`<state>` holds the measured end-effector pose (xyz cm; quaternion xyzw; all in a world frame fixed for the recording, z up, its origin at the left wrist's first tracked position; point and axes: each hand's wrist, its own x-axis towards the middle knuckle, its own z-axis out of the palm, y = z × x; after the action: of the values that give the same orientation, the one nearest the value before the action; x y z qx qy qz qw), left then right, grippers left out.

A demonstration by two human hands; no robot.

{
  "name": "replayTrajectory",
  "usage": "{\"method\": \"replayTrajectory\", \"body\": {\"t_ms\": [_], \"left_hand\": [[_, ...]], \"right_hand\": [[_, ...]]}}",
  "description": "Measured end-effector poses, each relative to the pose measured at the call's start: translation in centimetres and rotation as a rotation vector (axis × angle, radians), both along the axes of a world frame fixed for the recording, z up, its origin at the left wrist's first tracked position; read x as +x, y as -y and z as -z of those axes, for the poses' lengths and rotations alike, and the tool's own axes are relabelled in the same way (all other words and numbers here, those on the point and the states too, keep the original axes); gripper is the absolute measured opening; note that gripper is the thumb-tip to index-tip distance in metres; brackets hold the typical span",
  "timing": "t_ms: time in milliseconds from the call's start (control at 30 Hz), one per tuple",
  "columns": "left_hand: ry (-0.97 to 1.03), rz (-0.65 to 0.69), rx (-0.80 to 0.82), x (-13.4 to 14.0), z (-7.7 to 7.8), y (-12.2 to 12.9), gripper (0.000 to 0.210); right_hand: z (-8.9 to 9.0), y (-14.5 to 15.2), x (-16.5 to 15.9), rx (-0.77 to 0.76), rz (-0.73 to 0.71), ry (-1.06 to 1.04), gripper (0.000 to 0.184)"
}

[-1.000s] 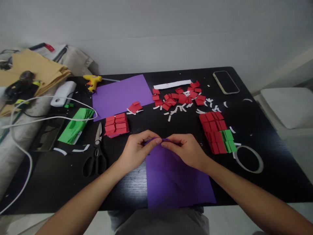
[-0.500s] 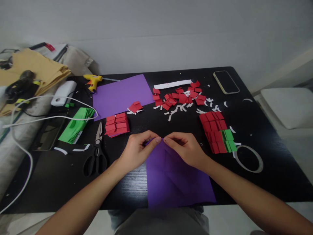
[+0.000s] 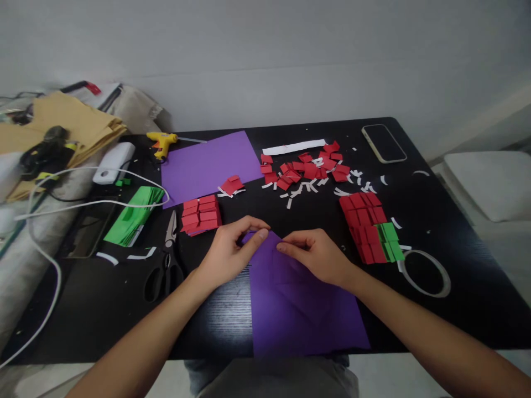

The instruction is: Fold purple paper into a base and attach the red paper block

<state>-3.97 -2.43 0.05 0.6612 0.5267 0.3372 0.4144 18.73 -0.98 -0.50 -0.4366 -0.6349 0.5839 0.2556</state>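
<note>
A sheet of purple paper (image 3: 307,309) lies at the table's front edge, with faint creases across it. My left hand (image 3: 234,249) pinches its top edge near the left corner between thumb and fingers. Just to the right, my right hand (image 3: 317,254) has thumb and forefinger closed on the same sheet, a little below the top edge. Left of my left hand stands a stack of folded red paper pieces (image 3: 202,214). Black-handled scissors (image 3: 166,271) lie near my left forearm. Beyond my right hand is a block of red and green folded pieces (image 3: 369,229).
Another purple sheet (image 3: 207,163) lies at the back beside a yellow glue gun (image 3: 164,143). Loose red pieces (image 3: 309,168) and white scraps scatter centrally. A phone (image 3: 384,142), a tape ring (image 3: 427,273), green strips (image 3: 135,215) and a white cable (image 3: 53,265) surround the work.
My right hand has shifted slightly right and down from the sheet's top edge, parting from my left fingertips. The left hand still pinches the edge. The camera view has tilted slightly.
</note>
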Motion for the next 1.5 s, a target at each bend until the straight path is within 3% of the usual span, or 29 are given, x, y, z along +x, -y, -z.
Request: {"method": "replayTrajectory", "body": {"t_ms": [133, 233, 400, 467, 567, 633, 700, 800, 900, 1100, 1333, 1500], "left_hand": [[0.016, 0.026, -0.035, 0.4, 0.1, -0.1, 0.023], [0.066, -0.033, -0.050, 0.1, -0.3, -0.4, 0.024], [0.021, -0.055, -0.175, -1.5, -1.2, -0.4, 0.035], [-0.085, -0.036, -0.176, -2.3, -1.1, 0.0, 0.037], [-0.294, -0.051, -0.075, -3.1, -0.6, 1.2, 0.032], [-0.439, -0.091, 0.060, -3.0, 0.0, 2.3, 0.025], [-0.572, -0.120, 0.251, -2.4, 0.7, 3.5, 0.024], [-0.694, 0.038, 0.446, -1.0, 1.7, 5.7, 0.039], [-0.772, 0.177, 0.474, 0.1, 2.7, 7.5, 0.055], [-0.795, 0.225, 0.439, -0.3, 3.7, 8.6, 0.068], [-0.802, 0.287, 0.401, -0.8, 3.4, 8.8, 0.081], [-0.816, 0.295, 0.409, -0.7, 3.3, 8.7, 0.080]], "right_hand": [[0.0, 0.4, -0.3, -0.007, -0.012, -0.025, 0.028], [-0.1, 0.2, -0.1, -0.060, -0.027, -0.048, 0.029], [-0.2, -1.5, 1.4, -0.108, -0.140, -0.002, 0.025], [-0.4, -2.0, 1.7, 0.014, -0.135, 0.090, 0.019], [-0.5, -1.5, 1.5, 0.376, -0.082, 0.253, 0.021], [-0.3, -0.3, 1.1, 0.626, -0.084, 0.344, 0.027], [0.2, 1.5, 0.7, 0.784, -0.110, 0.411, 0.032], [1.3, 4.5, 0.5, 0.905, -0.182, 0.505, 0.043], [2.6, 6.4, 0.6, 0.933, -0.241, 0.598, 0.050], [3.9, 6.7, 1.3, 0.919, -0.260, 0.605, 0.059], [2.9, 7.0, 0.7, 0.912, -0.278, 0.662, 0.054], [2.0, 7.9, -1.4, 0.837, -0.333, 0.725, 0.064]]}}
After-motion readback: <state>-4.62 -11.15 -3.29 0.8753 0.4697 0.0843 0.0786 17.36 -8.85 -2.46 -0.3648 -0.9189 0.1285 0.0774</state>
